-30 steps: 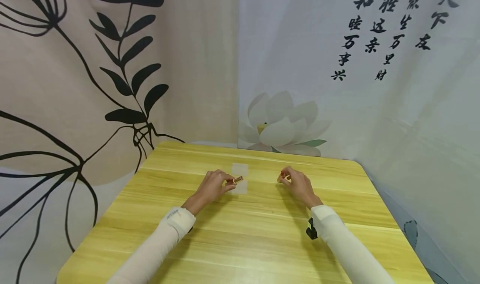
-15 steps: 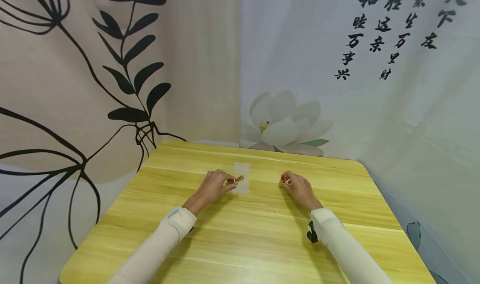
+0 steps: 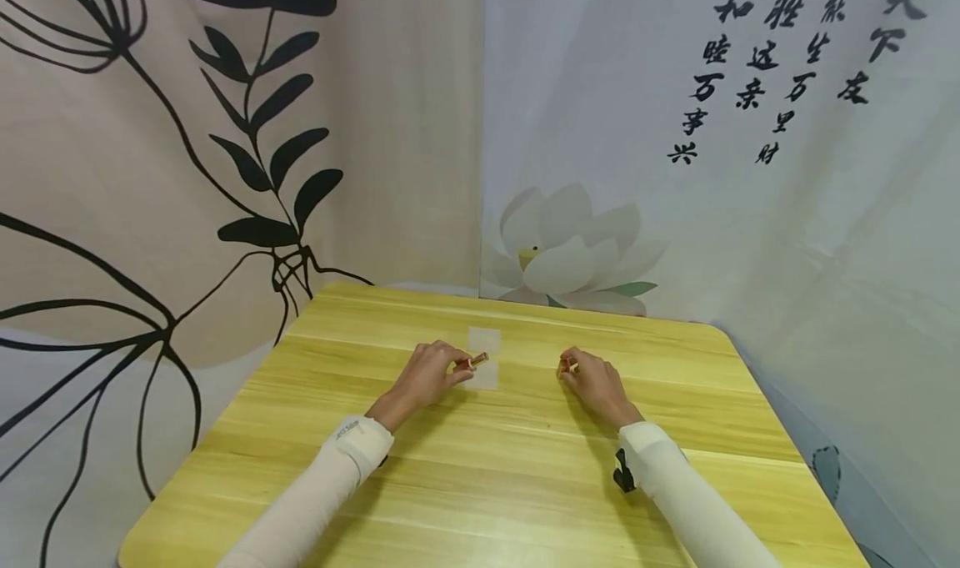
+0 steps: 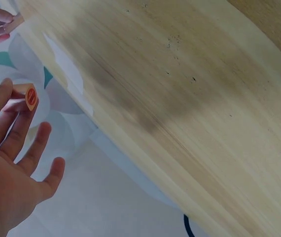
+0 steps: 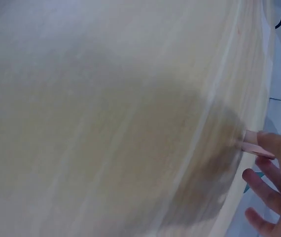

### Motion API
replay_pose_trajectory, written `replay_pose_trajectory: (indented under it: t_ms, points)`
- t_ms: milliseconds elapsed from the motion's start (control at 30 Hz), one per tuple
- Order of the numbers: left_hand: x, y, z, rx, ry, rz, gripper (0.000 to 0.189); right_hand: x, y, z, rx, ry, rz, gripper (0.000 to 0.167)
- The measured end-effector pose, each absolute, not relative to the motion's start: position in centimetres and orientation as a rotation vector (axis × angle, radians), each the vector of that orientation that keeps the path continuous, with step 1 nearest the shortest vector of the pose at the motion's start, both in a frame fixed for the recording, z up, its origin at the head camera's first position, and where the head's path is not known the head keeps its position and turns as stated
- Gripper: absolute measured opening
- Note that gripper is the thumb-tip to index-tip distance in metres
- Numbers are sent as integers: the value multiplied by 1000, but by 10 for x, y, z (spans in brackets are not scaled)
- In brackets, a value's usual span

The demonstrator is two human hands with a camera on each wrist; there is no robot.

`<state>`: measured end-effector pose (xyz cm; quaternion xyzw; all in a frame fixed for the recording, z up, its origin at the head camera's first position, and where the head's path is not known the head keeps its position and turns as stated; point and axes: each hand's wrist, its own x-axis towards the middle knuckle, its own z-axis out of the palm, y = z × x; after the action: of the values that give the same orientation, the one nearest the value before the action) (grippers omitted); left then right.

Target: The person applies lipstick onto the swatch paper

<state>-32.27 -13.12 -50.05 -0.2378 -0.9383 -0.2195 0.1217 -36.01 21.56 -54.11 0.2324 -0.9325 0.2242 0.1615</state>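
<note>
My left hand (image 3: 430,374) pinches a small rose-gold lipstick tube (image 3: 478,359) between thumb and fingertips, over the back part of the table. Seen in the left wrist view, the tube (image 4: 25,93) shows a round red label on its end, and the other fingers are spread away from it. Off to the right, my right hand (image 3: 597,382) pinches a small shiny rose-gold piece (image 3: 562,368) that looks like a lipstick cap. The right wrist view shows this piece (image 5: 254,144) between thumb and forefinger, partly covered by them. A gap separates the two hands.
A yellow wood-grain table (image 3: 480,476) with rounded corners lies under both hands. Two pale squares (image 3: 483,339) mark its surface near the left fingertips. Behind it hangs a printed cloth backdrop (image 3: 405,134) with plants, a lotus and writing.
My right hand has dipped and turned slightly, with the piece still in its fingers. The left hand keeps nearly the same place. The head view has shifted a little.
</note>
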Motion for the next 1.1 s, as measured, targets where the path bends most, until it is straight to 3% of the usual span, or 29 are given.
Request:
replay_pose_trajectory:
  t_ms: [200, 600, 833, 1100]
  points:
    - [-323, -129, -499, -679, -2723, -669, 21, -356, 202, -524, 694, -2593, 670, 45]
    - [-325, -109, -490, -715, -2672, -985, 22, -349, 133, -490, 891, -2527, 1366, 37]
    - [-326, -101, -488, -771, -2645, -1082, 34, -345, 122, -486, 859, -2546, 1533, 40]
    - [-324, -96, -486, -783, -2645, -1091, 33, -341, 121, -487, 853, -2510, 1614, 40]
